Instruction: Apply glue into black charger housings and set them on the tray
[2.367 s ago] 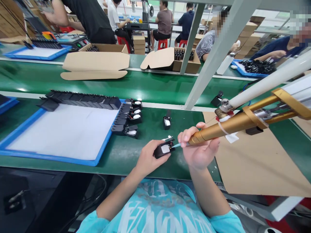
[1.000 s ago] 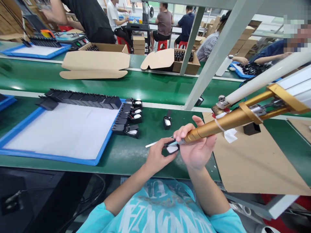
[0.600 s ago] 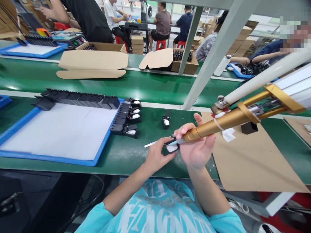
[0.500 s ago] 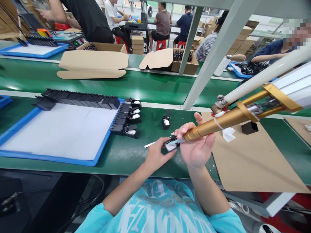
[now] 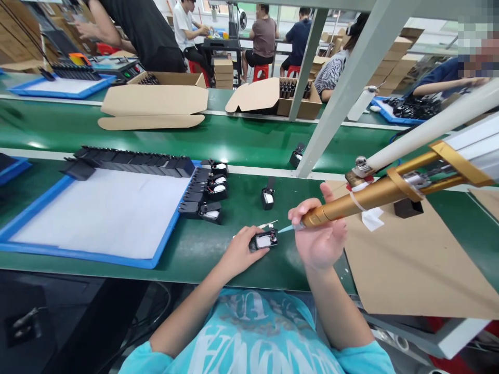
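My left hand [image 5: 242,248] is closed on a small open black case [image 5: 265,239] with a white block inside, low over the green bench. A thin white strip [image 5: 268,224] sticks out behind the case. My right hand [image 5: 317,236] cradles the front of a gold-coloured glue dispenser [image 5: 343,206], its fingers bent around the barrel. The dispenser's pale blue tapered tip [image 5: 286,228] points left at the right end of the case; whether they touch I cannot tell. Another black case [image 5: 267,198] with a white insert stands just beyond my hands.
A blue-rimmed white tray [image 5: 154,249] lies left, with a row of black cases [image 5: 136,162] along its back and several open cases [image 5: 210,212] on its right edge. Cardboard [image 5: 413,259] covers the right side. A grey post [image 5: 335,88] rises ahead. People sit beyond the green belt [image 5: 163,139].
My left hand has drawn the case left and slightly down, off the dispenser's front, so the blue tip now shows. Another black case has appeared on the belt behind the post.
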{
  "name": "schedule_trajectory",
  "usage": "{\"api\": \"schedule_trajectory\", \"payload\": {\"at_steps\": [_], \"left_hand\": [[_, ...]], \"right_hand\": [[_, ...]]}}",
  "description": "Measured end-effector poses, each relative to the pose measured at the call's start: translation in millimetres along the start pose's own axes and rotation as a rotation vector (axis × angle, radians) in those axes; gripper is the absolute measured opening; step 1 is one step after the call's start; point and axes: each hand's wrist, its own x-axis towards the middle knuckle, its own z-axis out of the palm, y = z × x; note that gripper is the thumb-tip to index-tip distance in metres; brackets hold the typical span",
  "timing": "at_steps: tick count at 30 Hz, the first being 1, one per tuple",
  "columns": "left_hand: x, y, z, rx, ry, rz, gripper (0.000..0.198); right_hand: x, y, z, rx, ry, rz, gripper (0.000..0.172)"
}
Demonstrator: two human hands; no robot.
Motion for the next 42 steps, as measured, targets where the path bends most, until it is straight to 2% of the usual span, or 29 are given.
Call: {"api": "schedule_trajectory", "payload": {"at_steps": [5, 8, 12, 16, 20, 23, 26, 33, 36, 38, 42], "left_hand": [[4.1, 2.1, -7.9, -0.091, -0.114, -0.041, 0.055], [13.7, 7.5, -4.0, -0.136, -0.134, -0.014, 0.049], [23.1, 5.4, 9.3, -0.116, -0.085, 0.104, 0.032], [23.0, -1.9, 12.4, 0.036, 0.007, 0.282, 0.032], [17.2, -0.2, 1.8, 0.159, -0.065, 0.419, 0.037], [10.9, 4.6, -2.3, 0.243, -0.079, 0.397, 0.035], [5.3, 7.1, 1.2, 0.285, -0.005, 0.372, 0.030], [3.6, 6.1, 18.3, 0.208, 0.155, 0.341, 0.016], [3.2, 7.3, 24.0, 0.329, 0.178, 0.355, 0.015], [1.9, 9.1, 25.3, 0.501, 0.147, 0.346, 0.020], [-0.4, 15.4, 22.4, 0.761, -0.030, 0.251, 0.036]], "right_hand": [[8.0, 3.9, -11.0, 0.048, -0.017, -0.031, 0.040], [12.1, 5.4, -18.5, 0.077, -0.035, -0.041, 0.038], [13.8, 5.2, -27.3, 0.071, -0.017, -0.053, 0.037], [12.5, 3.3, -33.0, 0.055, -0.002, -0.044, 0.038], [11.6, 2.2, -34.8, 0.069, -0.012, -0.027, 0.039], [11.0, 2.4, -34.2, 0.085, -0.017, -0.017, 0.040], [10.5, 2.7, -33.4, 0.095, -0.025, -0.020, 0.041], [9.5, 3.3, -34.5, 0.074, 0.003, -0.004, 0.045], [9.6, 3.9, -35.0, 0.053, 0.019, -0.001, 0.046], [9.8, 4.1, -35.2, 0.049, 0.022, 0.001, 0.046], [10.1, 4.0, -35.4, 0.061, 0.009, -0.007, 0.044]]}}
